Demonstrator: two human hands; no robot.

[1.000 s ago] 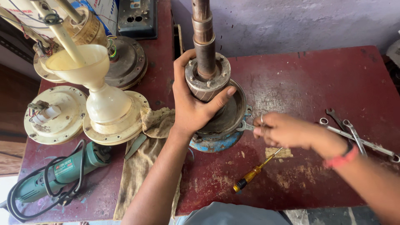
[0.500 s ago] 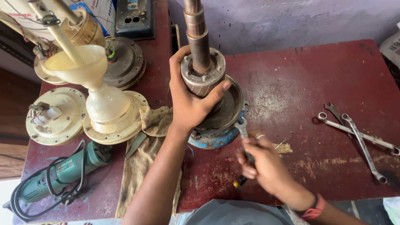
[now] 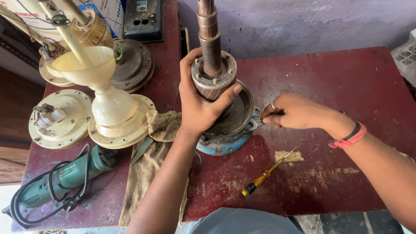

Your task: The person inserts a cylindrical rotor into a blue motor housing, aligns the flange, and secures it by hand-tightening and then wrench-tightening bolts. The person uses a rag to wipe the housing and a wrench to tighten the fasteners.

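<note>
**Hands on the motor: one steadies the rotor, one works a spanner**

The left hand (image 3: 201, 106) is wrapped around the ribbed rotor (image 3: 213, 80) of a motor standing upright on the dark red table (image 3: 346, 78), thumb pressed on the right of the drum and fingers round the left. The right hand (image 3: 294, 112), with a ring on one finger and a pink band at the wrist, pinches the end of a small spanner (image 3: 253, 125) whose head lies against the rim of the motor housing (image 3: 236, 119); whether its jaws are seated on a bolt is hard to tell from this angle.

Nearest the person, a yellow-handled screwdriver (image 3: 264, 175) lies loose on the table, well apart from both hands, its tip pointing toward a scrap of paper (image 3: 286, 156). To the left, at the table's near corner, rests a green angle grinder (image 3: 65, 177) with its black cord looped over it, and a dirty rag (image 3: 149, 173) runs from the near edge up toward the motor.

The housing sits on a blue base (image 3: 223, 147), just right of the rag. From the rotor a rusty steel shaft (image 3: 210, 37) rises out of the top of the view.

Farther left stand cream-coloured fan bodies (image 3: 112, 112), one with a cup-shaped cover. Behind them are a grey metal motor cover (image 3: 134, 65) and a black switch box (image 3: 143, 19) at the far edge.
</note>
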